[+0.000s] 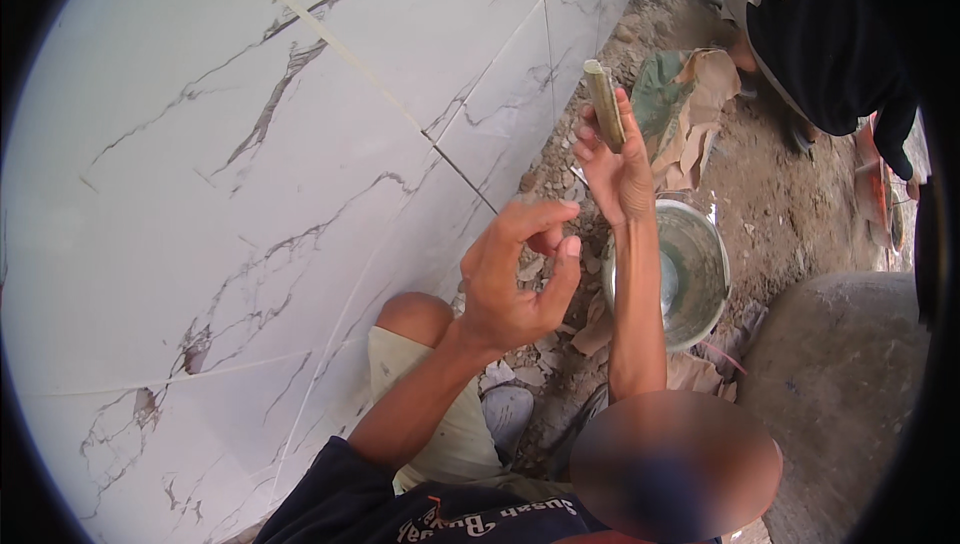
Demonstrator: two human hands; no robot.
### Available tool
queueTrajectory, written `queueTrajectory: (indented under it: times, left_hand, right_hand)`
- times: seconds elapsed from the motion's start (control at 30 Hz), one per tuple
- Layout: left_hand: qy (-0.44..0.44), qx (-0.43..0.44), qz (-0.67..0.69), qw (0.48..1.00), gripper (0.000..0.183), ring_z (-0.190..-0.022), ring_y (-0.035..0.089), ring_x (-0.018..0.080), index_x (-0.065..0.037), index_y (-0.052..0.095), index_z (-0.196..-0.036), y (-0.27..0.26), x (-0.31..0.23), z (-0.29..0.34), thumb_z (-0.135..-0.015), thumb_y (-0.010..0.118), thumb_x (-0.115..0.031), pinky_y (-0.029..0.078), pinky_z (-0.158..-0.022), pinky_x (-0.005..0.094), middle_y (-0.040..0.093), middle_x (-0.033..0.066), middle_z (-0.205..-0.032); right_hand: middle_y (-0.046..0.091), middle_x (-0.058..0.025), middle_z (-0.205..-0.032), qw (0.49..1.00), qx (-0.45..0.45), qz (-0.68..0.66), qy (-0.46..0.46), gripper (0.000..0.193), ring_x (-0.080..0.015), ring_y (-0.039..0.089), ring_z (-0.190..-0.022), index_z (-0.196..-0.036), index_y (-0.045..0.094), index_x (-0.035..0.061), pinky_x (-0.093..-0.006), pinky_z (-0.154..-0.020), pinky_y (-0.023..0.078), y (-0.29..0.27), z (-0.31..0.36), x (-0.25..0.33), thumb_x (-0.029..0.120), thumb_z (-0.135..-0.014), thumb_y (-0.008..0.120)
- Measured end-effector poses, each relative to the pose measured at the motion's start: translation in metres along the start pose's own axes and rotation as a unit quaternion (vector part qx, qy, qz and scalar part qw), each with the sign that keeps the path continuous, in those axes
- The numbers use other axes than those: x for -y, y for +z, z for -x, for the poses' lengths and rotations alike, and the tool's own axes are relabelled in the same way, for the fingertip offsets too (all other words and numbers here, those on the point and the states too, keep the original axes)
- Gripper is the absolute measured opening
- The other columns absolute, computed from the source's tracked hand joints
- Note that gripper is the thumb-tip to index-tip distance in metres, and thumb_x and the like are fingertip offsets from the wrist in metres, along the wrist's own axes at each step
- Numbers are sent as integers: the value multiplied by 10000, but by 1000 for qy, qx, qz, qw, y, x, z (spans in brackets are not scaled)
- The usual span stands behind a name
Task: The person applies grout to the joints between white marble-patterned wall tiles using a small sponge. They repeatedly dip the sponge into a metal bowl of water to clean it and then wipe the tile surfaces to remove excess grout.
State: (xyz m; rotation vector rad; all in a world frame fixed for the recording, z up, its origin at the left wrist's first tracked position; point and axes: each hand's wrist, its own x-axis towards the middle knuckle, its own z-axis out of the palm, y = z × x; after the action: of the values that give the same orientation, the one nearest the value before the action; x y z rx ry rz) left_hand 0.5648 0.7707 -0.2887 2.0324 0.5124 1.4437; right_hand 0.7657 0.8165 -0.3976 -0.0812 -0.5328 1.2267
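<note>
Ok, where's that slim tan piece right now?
In the head view, the slim tan piece is right of centre, held in the right hand, just left of the crumpled brown paper.

The strip (604, 109) partly hides the right hand (628, 184), its forearm (638, 309) the bucket (705, 294); one oval patch (677, 474) is blurred.
</note>
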Motion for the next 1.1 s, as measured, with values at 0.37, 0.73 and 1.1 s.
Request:
queueTrajectory:
  times: [0.37, 0.73, 1.1]
  left_hand:
    - [-2, -2, 10, 1000, 415, -704, 589, 147, -13, 671, -1293, 3, 2, 1, -896, 746, 80, 514, -641, 288, 663, 62, -911]
    - [11, 34, -11, 999, 410, -782, 628, 136, 27, 608, -1298, -3, -3, 2, -916, 747, 81, 529, -714, 290, 677, 92, -1014]
    - [8, 33, -18, 999, 410, -769, 611, 126, 21, 618, -1301, -1, 5, 4, -916, 744, 82, 520, -705, 282, 661, 80, -982]
  right_hand:
    - [685, -100, -1329, 874, -135, 436, -166, 634, -180, 697, -1128, -1555, 517, 15, -324, -991, 591, 47, -25, -26, -78, -970, 741]
    - [752, -172, -1320, 672, -99, 590, -437, 446, -348, 712, -1285, -1261, 745, -2, -416, -1068, 599, 32, -63, -93, -130, -834, 770]
    - [766, -186, -1305, 718, -41, 629, -296, 379, -365, 729, -1268, -1228, 728, -34, -435, -1057, 602, 30, -2, -88, -108, -856, 740]
